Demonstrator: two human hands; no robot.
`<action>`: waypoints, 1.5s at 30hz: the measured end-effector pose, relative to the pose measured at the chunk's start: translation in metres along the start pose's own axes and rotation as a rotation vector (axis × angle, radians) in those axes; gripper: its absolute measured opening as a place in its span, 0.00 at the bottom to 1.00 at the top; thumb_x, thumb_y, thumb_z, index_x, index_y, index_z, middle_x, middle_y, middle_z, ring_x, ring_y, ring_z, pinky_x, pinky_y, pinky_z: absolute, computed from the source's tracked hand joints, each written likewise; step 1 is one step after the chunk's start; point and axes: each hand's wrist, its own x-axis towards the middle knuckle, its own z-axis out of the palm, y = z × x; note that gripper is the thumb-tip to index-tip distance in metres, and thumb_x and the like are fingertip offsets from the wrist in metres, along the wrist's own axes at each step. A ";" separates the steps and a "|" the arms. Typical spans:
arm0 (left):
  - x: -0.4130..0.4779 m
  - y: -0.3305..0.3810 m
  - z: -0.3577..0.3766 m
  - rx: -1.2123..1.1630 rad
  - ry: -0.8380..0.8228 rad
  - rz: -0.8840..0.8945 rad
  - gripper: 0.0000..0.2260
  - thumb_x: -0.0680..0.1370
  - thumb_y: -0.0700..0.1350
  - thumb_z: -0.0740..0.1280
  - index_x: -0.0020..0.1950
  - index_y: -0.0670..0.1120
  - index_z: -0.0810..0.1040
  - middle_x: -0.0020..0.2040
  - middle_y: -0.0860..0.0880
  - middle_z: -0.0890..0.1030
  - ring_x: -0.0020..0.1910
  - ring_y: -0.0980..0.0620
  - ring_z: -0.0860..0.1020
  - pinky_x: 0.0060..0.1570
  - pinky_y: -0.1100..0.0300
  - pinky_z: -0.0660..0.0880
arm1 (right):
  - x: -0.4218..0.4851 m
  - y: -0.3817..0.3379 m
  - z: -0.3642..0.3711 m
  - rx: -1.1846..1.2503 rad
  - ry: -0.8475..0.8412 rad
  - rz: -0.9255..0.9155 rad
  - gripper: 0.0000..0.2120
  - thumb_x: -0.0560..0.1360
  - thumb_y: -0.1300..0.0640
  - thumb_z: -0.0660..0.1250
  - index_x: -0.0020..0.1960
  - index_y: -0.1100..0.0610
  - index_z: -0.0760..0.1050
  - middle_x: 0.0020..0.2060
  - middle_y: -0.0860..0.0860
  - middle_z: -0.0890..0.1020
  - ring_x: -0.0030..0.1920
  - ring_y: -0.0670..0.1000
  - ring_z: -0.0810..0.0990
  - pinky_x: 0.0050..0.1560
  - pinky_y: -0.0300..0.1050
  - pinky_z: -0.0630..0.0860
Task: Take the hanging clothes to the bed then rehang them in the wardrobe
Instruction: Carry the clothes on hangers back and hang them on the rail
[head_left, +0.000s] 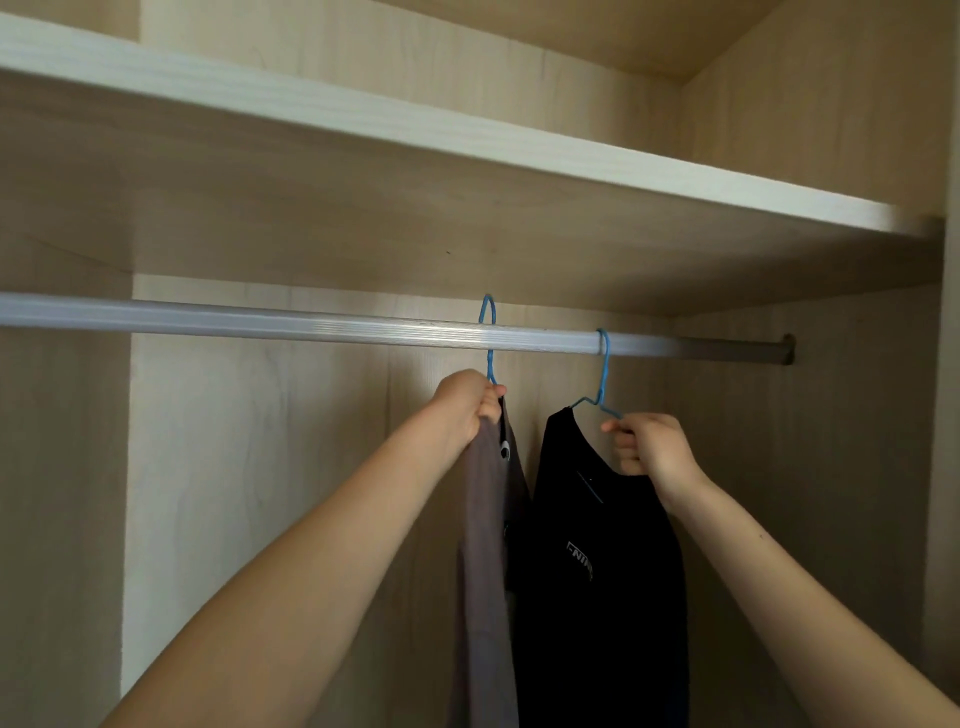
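Running bare along most of its length, the silver rail (311, 325) leaves open room toward its near-left end, a white-edged shelf (415, 130) close above. Under the rail, the left hand (467, 402) grips a grey garment (485, 545) at its blue hanger (488, 338); the right hand (647, 441) pinches the black shirt (597, 597) (hanger (602, 374) hooked on).

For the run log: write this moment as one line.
left hand: grips grey garment hanger | right hand: grips black shirt hanger | both hooks over rail | wardrobe
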 end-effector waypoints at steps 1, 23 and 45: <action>-0.002 0.001 0.003 0.006 -0.015 0.015 0.14 0.82 0.35 0.48 0.40 0.40 0.68 0.17 0.49 0.67 0.09 0.59 0.57 0.09 0.69 0.51 | -0.001 -0.001 -0.001 0.004 -0.003 0.006 0.15 0.80 0.66 0.52 0.40 0.64 0.73 0.19 0.45 0.62 0.18 0.42 0.59 0.17 0.33 0.54; 0.005 -0.073 0.025 0.201 -0.169 0.076 0.13 0.81 0.34 0.53 0.40 0.37 0.73 0.17 0.56 0.59 0.13 0.62 0.55 0.12 0.71 0.52 | 0.007 -0.003 -0.038 -0.212 0.293 -0.012 0.12 0.79 0.62 0.62 0.38 0.60 0.79 0.29 0.50 0.73 0.26 0.48 0.67 0.21 0.35 0.64; 0.069 -0.134 0.123 0.216 -0.390 0.031 0.13 0.81 0.36 0.54 0.40 0.40 0.73 0.16 0.56 0.59 0.13 0.61 0.57 0.14 0.71 0.53 | 0.047 0.015 -0.102 -0.126 0.618 -0.008 0.13 0.78 0.57 0.65 0.35 0.57 0.76 0.30 0.50 0.77 0.28 0.46 0.72 0.29 0.37 0.69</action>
